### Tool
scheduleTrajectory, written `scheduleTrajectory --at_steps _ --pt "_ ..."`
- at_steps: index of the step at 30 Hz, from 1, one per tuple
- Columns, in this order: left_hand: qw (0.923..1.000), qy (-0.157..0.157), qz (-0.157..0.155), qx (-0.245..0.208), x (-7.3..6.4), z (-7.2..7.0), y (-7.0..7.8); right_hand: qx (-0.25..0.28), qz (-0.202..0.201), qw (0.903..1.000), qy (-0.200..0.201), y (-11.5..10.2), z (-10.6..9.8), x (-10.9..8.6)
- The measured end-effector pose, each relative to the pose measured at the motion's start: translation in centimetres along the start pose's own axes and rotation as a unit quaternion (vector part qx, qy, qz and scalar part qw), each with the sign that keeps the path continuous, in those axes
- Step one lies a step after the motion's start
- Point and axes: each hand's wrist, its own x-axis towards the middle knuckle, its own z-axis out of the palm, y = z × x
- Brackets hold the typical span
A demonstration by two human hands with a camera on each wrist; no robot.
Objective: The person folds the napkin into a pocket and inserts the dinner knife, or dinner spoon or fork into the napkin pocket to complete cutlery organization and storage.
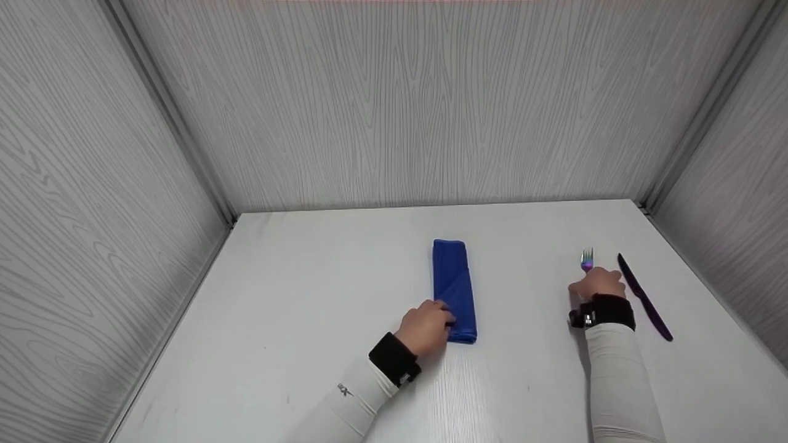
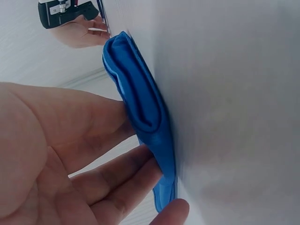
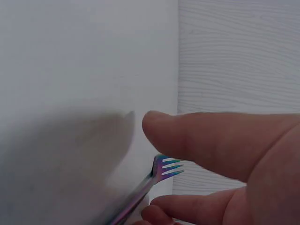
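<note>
A folded blue cloth napkin (image 1: 452, 277) lies lengthwise on the white table. My left hand (image 1: 426, 326) rests on the left side of its near end, and in the left wrist view the thumb and fingers touch the folded cloth (image 2: 147, 108) without curling round it. Over to the right, my right hand (image 1: 597, 284) is above a shiny rainbow-coloured fork (image 1: 587, 259), covering its handle in the head view. The right wrist view shows the thumb extended over the fork's tines (image 3: 168, 168) and the other fingers beside its handle.
A dark purple knife (image 1: 644, 298) lies slanted just right of the right hand. The white table (image 1: 308, 277) is bordered by grey wood-grain panels at the back (image 1: 394, 111), left and right.
</note>
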Motion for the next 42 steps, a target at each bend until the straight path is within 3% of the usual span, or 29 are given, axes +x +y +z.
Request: scheduleTrajectory --at_steps 3,7,10,30,35,42 --pt "1.0000 0.003 0.004 0.000 0.0 0.0 -0.1 -0.016 -0.021 0.9996 0.010 -0.2 0.4 0.2" --pt "1.0000 0.002 0.001 -0.002 -0.1 0.0 0.0 -0.039 -0.078 0.9957 0.031 -0.3 0.6 0.6" --pt "1.0000 0.004 0.002 -0.002 -0.1 -0.1 0.0 -0.032 -0.100 0.9935 0.042 -0.5 0.8 0.6" --pt "1.0000 0.005 -0.007 0.003 -0.1 0.1 0.1 0.048 -0.059 0.9957 0.052 -1.1 0.6 0.8" --pt "0.9999 0.006 -0.008 0.000 -0.1 0.0 0.2 0.094 -0.096 0.9895 0.053 -2.9 -0.4 -0.1" --pt "0.9998 0.003 -0.018 -0.013 -0.2 0.1 0.3 0.174 -0.158 0.9704 0.057 -6.5 -0.5 -1.6"
